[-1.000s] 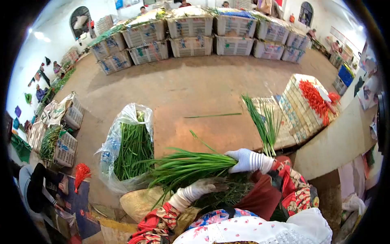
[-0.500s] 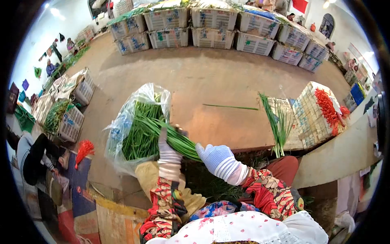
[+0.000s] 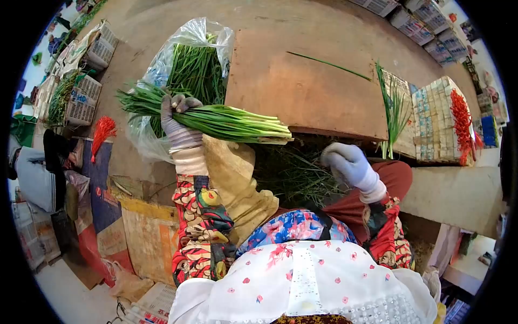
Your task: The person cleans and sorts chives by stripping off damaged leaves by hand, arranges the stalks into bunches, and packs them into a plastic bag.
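Observation:
My left hand [image 3: 181, 120], in a soiled knit glove, is closed around a bunch of garlic chives [image 3: 232, 121]. The leafy tips point left and the pale stem ends point right, past the near edge of the wooden board [image 3: 307, 81]. My right hand [image 3: 350, 164], in a white and bluish glove, hangs apart from the bunch, above loose green scraps [image 3: 297, 173]. Its fingers bend downward and are smeared, so their grip is unclear. Behind the left hand, a clear plastic bag [image 3: 162, 54] holds more chives [image 3: 198, 73].
One long leaf [image 3: 329, 66] lies across the board. At its right are a few chives [image 3: 396, 108] and a block-shaped stack [image 3: 440, 119] with red ties [image 3: 461, 121]. Another red bundle [image 3: 102, 135] lies left, near a seated person [image 3: 40, 173]. Crates [image 3: 83, 100] stand beyond.
My left hand has lifted the bunch and turned it, stem ends now to the right. My right hand has let go of it and moved right. The view has tipped downward.

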Demonstrator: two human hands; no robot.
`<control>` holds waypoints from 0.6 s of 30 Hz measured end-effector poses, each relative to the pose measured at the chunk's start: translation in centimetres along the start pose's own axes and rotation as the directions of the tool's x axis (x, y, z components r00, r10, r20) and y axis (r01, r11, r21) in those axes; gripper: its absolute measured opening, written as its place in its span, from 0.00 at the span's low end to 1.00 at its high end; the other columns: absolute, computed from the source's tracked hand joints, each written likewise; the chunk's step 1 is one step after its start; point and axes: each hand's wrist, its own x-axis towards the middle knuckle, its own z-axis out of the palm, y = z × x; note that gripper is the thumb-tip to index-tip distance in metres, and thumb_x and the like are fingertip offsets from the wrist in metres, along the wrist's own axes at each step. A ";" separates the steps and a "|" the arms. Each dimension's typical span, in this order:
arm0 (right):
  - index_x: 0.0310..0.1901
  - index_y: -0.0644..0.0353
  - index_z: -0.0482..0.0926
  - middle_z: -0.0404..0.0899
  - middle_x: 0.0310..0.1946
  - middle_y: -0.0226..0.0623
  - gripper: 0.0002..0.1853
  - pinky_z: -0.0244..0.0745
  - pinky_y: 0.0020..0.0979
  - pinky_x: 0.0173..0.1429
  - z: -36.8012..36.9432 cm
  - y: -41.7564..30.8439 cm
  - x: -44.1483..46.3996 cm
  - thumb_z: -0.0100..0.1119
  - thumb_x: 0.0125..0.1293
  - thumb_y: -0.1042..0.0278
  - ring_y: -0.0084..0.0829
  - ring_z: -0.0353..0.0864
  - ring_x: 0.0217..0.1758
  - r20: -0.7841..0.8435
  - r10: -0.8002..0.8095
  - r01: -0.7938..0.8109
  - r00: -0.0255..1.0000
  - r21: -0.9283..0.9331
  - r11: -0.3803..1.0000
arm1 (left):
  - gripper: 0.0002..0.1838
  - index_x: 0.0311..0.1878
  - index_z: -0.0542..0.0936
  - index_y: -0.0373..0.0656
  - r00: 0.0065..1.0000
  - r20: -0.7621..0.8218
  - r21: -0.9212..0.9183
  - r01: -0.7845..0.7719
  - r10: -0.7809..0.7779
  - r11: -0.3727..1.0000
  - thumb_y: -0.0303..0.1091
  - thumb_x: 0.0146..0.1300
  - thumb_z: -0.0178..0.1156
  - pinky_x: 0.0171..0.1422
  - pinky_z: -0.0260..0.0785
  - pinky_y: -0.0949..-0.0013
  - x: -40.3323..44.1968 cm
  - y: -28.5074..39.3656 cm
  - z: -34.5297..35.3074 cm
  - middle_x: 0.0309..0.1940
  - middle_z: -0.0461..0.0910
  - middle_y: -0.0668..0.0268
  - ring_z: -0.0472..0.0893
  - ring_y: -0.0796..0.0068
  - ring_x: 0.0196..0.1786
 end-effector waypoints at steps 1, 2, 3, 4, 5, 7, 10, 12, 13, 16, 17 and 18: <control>0.37 0.64 0.75 0.72 0.17 0.30 0.12 0.64 0.22 0.20 -0.8 0.8 -0.8 0.50 0.69 0.63 0.17 0.67 0.14 0.014 0.008 -0.011 1.000 0.170 0.985 | 0.09 0.48 0.76 0.53 1.000 0.021 -0.012 0.005 -0.005 1.000 0.37 0.66 0.54 0.40 0.71 0.70 0.0 0.5 -0.3 0.20 0.68 0.75 0.68 0.83 0.22; 0.39 0.63 0.74 0.70 0.16 0.31 0.12 0.66 0.23 0.22 -1.7 3.0 -0.9 0.51 0.68 0.61 0.19 0.68 0.14 0.033 -0.029 0.021 0.999 0.217 0.976 | 0.09 0.48 0.76 0.53 1.000 0.017 -0.005 0.006 -0.006 1.000 0.37 0.66 0.54 0.40 0.71 0.70 -0.1 0.8 -0.6 0.20 0.68 0.75 0.68 0.83 0.22; 0.39 0.63 0.74 0.70 0.16 0.31 0.12 0.66 0.23 0.22 -1.5 2.9 -0.7 0.51 0.68 0.61 0.19 0.68 0.14 0.032 -0.027 0.019 0.999 0.225 0.974 | 0.09 0.49 0.76 0.53 0.993 0.079 0.027 0.085 -0.087 0.996 0.37 0.66 0.54 0.41 0.71 0.69 -0.4 0.8 -0.4 0.21 0.68 0.74 0.68 0.83 0.23; 0.41 0.62 0.75 0.72 0.18 0.34 0.13 0.68 0.25 0.24 -1.3 2.5 -0.3 0.52 0.67 0.60 0.23 0.71 0.17 0.063 0.078 -0.079 0.995 0.013 0.997 | 0.09 0.49 0.76 0.53 0.985 0.108 0.044 0.130 -0.134 0.991 0.37 0.66 0.54 0.41 0.71 0.69 -0.5 0.6 -0.1 0.21 0.68 0.74 0.68 0.83 0.23; 0.42 0.61 0.75 0.74 0.20 0.37 0.13 0.71 0.27 0.26 -1.1 2.3 0.0 0.53 0.66 0.59 0.27 0.74 0.19 0.070 0.190 -0.172 0.979 -0.202 0.964 | 0.10 0.49 0.75 0.53 0.974 0.135 0.063 0.173 -0.181 0.983 0.37 0.66 0.54 0.42 0.71 0.69 -0.6 0.5 0.2 0.21 0.68 0.74 0.68 0.83 0.23; 0.45 0.56 0.78 0.79 0.33 0.44 0.13 0.75 0.35 0.37 0.3 3.2 1.5 0.58 0.61 0.60 0.45 0.79 0.37 0.090 -0.364 0.302 0.927 -0.754 0.583 | 0.07 0.31 0.74 0.49 0.994 -0.040 0.104 -0.098 0.102 0.990 0.37 0.65 0.55 0.41 0.67 0.72 -0.7 -0.3 1.1 0.19 0.68 0.77 0.68 0.82 0.24; 0.44 0.55 0.79 0.79 0.32 0.42 0.14 0.74 0.35 0.35 3.3 2.6 3.2 0.61 0.58 0.61 0.42 0.80 0.34 -0.132 -0.555 0.394 0.822 -0.572 0.719 | 0.10 0.29 0.72 0.46 0.976 -0.154 0.132 -0.132 0.152 0.982 0.37 0.66 0.53 0.41 0.69 0.69 -0.2 -0.8 0.3 0.20 0.69 0.73 0.69 0.77 0.23; 0.45 0.54 0.79 0.80 0.29 0.39 0.15 0.73 0.36 0.32 4.7 2.1 5.1 0.62 0.57 0.60 0.41 0.80 0.30 -0.177 -0.641 0.363 0.747 -0.699 0.616 | 0.12 0.32 0.74 0.42 0.975 -0.146 0.173 -0.140 0.166 0.975 0.38 0.67 0.49 0.43 0.71 0.65 0.2 -0.6 -0.6 0.20 0.71 0.68 0.71 0.73 0.23; 0.44 0.54 0.79 0.79 0.28 0.39 0.14 0.73 0.36 0.30 5.6 1.4 6.1 0.61 0.58 0.59 0.41 0.80 0.29 -0.220 -0.669 0.349 0.710 -0.716 0.605 | 0.12 0.32 0.74 0.42 0.977 -0.143 0.174 -0.135 0.161 0.975 0.38 0.67 0.49 0.43 0.71 0.65 0.3 -0.8 -0.3 0.20 0.71 0.68 0.71 0.73 0.23; 0.45 0.56 0.78 0.80 0.30 0.42 0.16 0.74 0.36 0.33 6.5 0.4 8.2 0.63 0.56 0.63 0.43 0.81 0.32 -0.234 -0.573 0.247 0.786 -0.730 0.637 | 0.10 0.33 0.76 0.46 0.932 -0.262 0.285 -0.175 0.252 0.943 0.41 0.66 0.53 0.46 0.73 0.64 0.6 -1.3 0.2 0.18 0.74 0.70 0.75 0.76 0.24; 0.43 0.57 0.78 0.80 0.30 0.42 0.15 0.75 0.35 0.33 6.7 1.1 9.1 0.63 0.56 0.62 0.44 0.80 0.32 -0.206 -0.488 0.176 0.848 -0.759 0.627 | 0.10 0.34 0.76 0.45 0.935 -0.270 0.245 -0.163 0.229 0.956 0.40 0.66 0.52 0.49 0.72 0.62 0.6 -1.5 0.1 0.20 0.75 0.69 0.76 0.75 0.26; 0.42 0.58 0.79 0.81 0.30 0.42 0.14 0.75 0.35 0.33 6.9 1.8 9.9 0.63 0.56 0.61 0.45 0.80 0.33 -0.181 -0.395 0.107 0.901 -0.788 0.606 | 0.09 0.35 0.76 0.45 0.938 -0.278 0.205 -0.152 0.207 0.967 0.39 0.66 0.52 0.51 0.71 0.59 0.6 -1.6 -0.1 0.21 0.76 0.67 0.77 0.73 0.29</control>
